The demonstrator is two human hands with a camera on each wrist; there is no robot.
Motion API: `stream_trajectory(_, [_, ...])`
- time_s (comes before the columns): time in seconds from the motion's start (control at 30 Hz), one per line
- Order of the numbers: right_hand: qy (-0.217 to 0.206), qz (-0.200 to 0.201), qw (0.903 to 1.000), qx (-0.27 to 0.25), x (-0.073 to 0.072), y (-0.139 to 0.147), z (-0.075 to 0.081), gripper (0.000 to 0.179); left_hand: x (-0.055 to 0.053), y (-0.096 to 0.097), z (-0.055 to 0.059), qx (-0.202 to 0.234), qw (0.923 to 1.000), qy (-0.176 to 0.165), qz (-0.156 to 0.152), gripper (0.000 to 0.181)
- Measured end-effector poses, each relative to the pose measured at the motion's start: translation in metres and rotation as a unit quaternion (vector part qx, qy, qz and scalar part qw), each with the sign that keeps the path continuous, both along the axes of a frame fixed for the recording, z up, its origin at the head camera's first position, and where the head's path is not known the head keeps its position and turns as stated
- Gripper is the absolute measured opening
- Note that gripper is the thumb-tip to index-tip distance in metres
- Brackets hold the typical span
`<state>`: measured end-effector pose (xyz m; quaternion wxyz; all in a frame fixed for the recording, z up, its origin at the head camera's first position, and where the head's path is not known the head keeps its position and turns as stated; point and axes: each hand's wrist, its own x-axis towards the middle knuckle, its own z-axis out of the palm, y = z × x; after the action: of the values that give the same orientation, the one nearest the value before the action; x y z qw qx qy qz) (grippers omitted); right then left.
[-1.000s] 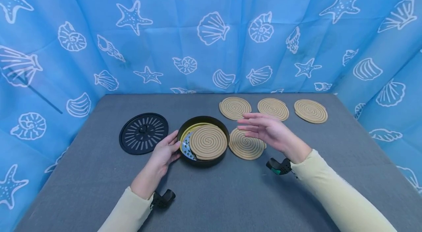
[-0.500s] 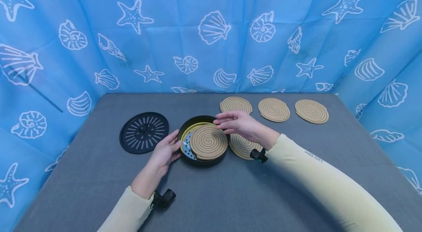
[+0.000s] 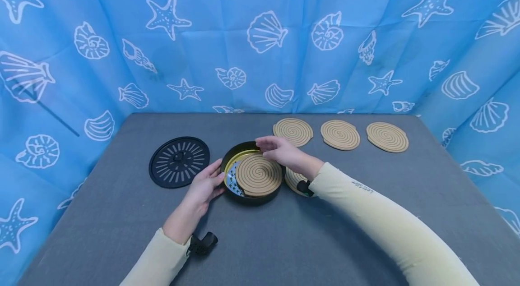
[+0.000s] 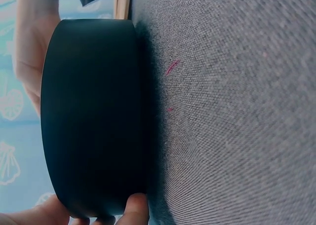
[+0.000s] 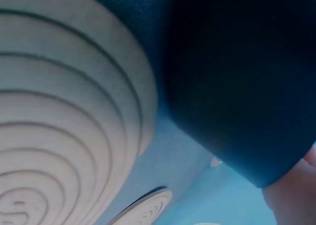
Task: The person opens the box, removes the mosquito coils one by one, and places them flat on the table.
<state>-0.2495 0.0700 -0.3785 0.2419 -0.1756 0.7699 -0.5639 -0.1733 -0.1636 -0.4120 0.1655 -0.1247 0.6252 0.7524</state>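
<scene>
In the head view, a tan mosquito coil (image 3: 258, 175) lies toward the right side of a round black tin (image 3: 250, 201). Beside the coil, a yellow inner ring and a pale blue printed area show. My left hand (image 3: 205, 186) grips the tin's left side; in the left wrist view its thumb (image 4: 135, 210) presses the outer wall. Over the tin's far right rim reaches my right hand (image 3: 284, 155), fingers extended and slightly bent, fingertips above the inside near the coil's far edge. Another mosquito coil (image 5: 59, 121) lies right of the tin, partly hidden by the right wrist.
A black slotted lid (image 3: 179, 162) with a small central knob lies left of the tin. Along the back right are three more mosquito coils (image 3: 293, 131) in a row. Behind the grey cloth-covered table (image 3: 260, 250) hangs a blue curtain (image 3: 227, 47) with white shells.
My right hand has moved left from above the coil beside the tin to the tin's far right rim, its fingers now reaching over the inside. The left hand stays at the tin.
</scene>
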Motion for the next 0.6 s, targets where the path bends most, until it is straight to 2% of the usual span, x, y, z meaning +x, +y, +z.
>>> stream_trajectory(0.23, [-0.025, -0.018, 0.9992, 0.027, 0.0000, -0.0076, -0.0002, 0.049, -0.0004, 0.0022, 0.0000, -0.010, 0.9999, -0.006, 0.010, 0.051])
stream_trajectory(0.6, [-0.042, -0.037, 0.9984, 0.009, 0.0021, -0.0073, 0.0030, 0.048, 0.0011, 0.0025, 0.0013, -0.004, 1.0000, -0.002, 0.002, 0.052])
